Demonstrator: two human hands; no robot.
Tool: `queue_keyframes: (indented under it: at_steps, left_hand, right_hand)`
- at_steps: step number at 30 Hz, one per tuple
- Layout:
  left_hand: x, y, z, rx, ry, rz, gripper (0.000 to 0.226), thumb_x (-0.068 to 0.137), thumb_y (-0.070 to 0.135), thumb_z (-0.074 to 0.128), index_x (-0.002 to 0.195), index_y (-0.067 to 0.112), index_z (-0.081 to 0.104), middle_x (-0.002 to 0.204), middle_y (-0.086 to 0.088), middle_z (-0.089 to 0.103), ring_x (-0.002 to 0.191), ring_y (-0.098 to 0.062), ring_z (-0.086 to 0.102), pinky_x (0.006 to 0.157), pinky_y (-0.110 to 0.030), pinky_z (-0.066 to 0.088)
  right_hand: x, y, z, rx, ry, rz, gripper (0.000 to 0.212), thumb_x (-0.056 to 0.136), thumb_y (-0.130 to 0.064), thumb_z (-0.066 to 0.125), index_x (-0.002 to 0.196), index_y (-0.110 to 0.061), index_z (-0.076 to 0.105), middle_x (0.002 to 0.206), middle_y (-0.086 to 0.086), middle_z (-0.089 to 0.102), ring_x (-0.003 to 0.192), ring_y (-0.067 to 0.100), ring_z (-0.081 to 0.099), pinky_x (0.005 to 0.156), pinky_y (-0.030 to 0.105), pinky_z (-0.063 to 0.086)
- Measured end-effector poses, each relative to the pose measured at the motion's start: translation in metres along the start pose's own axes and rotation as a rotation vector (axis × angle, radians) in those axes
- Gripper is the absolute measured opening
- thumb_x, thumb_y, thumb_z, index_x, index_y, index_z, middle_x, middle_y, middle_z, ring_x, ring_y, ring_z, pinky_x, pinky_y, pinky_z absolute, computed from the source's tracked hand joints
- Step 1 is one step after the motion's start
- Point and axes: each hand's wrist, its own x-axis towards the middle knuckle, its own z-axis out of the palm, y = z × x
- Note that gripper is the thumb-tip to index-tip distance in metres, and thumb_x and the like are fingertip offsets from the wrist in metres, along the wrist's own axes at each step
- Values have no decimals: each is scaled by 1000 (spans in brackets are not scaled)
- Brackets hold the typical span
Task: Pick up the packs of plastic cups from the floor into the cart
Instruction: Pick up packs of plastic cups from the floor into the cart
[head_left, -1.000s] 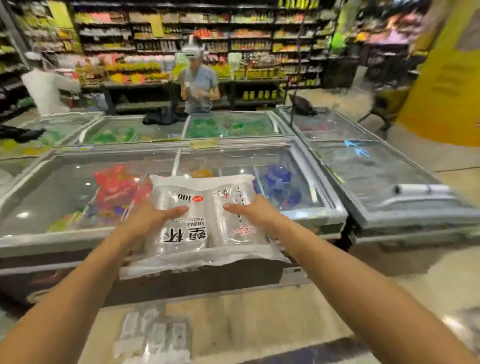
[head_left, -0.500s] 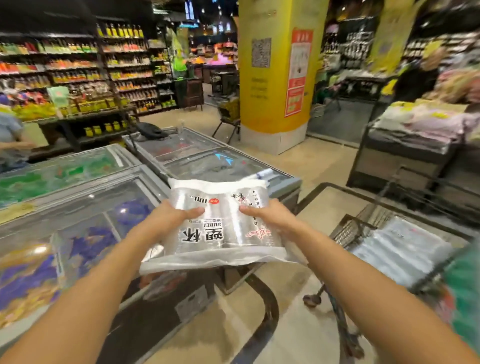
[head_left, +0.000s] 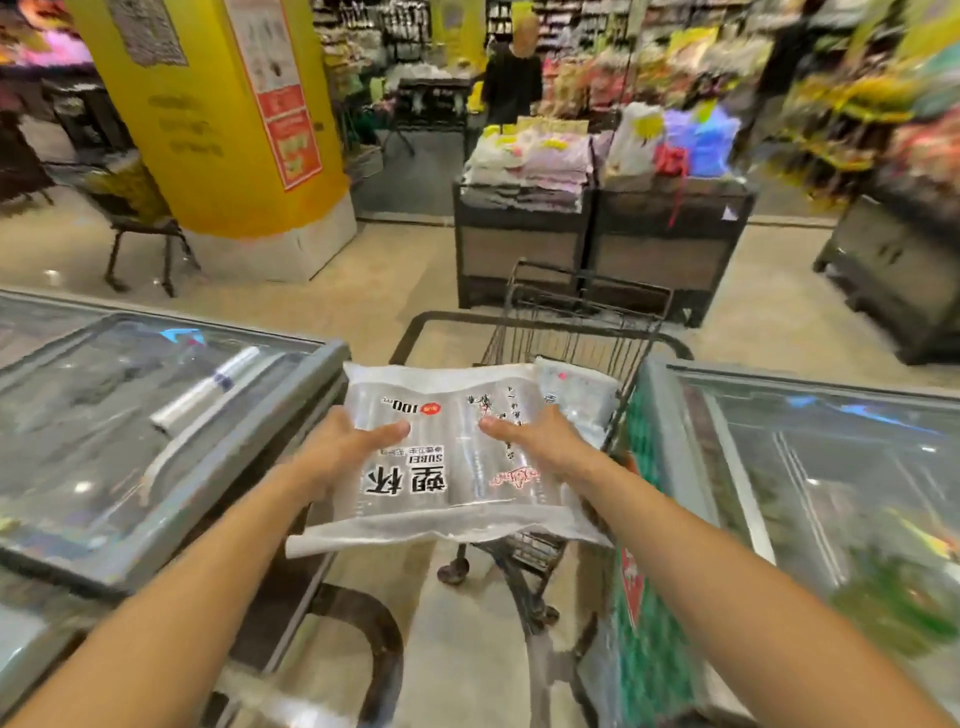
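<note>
Now, pack of plastic cups (head_left: 447, 457): held flat in the air over the near end of the shopping cart (head_left: 587, 322).
Left hand (head_left: 343, 452): grasps its left edge, thumb on top, fingers hidden beneath.
Right hand (head_left: 540, 447): grasps its right edge likewise.
Shopping cart: another pack (head_left: 576, 395) lies inside.

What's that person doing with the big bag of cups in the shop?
A person grips a pack of plastic cups with the left hand and right hand, thumbs on top. It is held in the air at the near end of the cart, which stands between two freezers. Another pack already lies in the cart.
</note>
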Motion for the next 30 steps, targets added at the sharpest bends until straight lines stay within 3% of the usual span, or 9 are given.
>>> queue_keyframes:
  at_steps: [6,10,12,17,19,21,24,27,30]
  left_hand:
    - [164,-15,59,101,-190,11,69,75,56,94,129,19,70,114,-11,81,98,-36,81,90,-55,62]
    - [262,-26,95,151,-259,64,57,82,53,91,125,23,69,108,-2,83,96,-25,81,90,-50,62]
    - [304,-34,112,170,-282,82,70,77,61,91,132,25,65,114,2,81,99,-20,81,89,-48,64]
    - [467,-170,143,237,-390,-27,100,66,71,95,146,33,48,125,5,75,108,-22,78,89,-53,65]
    - [483,-189,156,231,-418,-76,107,65,69,96,150,35,41,127,3,73,110,-28,77,88,-54,65]
    - [461,-152,162,226,-388,-137,105,77,55,95,157,31,32,134,1,65,116,-29,70,95,-52,61]
    - [443,-115,177,265,-390,-137,97,88,29,90,161,17,27,140,1,51,127,-22,57,104,-45,52]
    - [454,-136,193,305,-401,-139,94,92,23,86,163,13,25,141,9,42,129,-13,45,107,-35,43]
    - [464,-161,210,299,-415,-189,96,94,22,84,166,17,20,140,9,43,128,-16,46,109,-38,40]
  right_hand:
    - [69,67,-58,50,177,193,132,82,-71,80,171,-9,5,177,10,22,160,35,30,126,48,31]
    - [122,102,-72,93,275,278,127,88,-64,80,171,-7,1,178,10,20,161,33,26,126,47,29]
    - [151,122,-72,101,322,336,123,90,-61,80,171,-7,5,177,11,23,160,33,29,125,45,30]
    - [216,167,-61,77,414,521,125,83,-66,83,169,-11,12,170,14,38,150,38,45,119,48,40]
    - [236,187,-55,68,431,595,125,82,-67,83,168,-11,12,167,15,42,149,40,47,118,49,41]
    - [251,207,-49,60,427,641,121,81,-67,84,166,-15,14,159,16,51,144,41,52,115,49,43]
    - [267,235,-40,58,424,694,119,82,-64,86,166,-18,15,161,15,49,142,39,53,115,44,42]
    - [277,260,-33,53,428,752,112,83,-58,88,163,-19,19,162,12,47,143,36,52,112,37,39]
    - [282,282,-26,25,430,824,112,82,-64,86,161,-23,18,161,16,47,141,40,53,115,48,44]
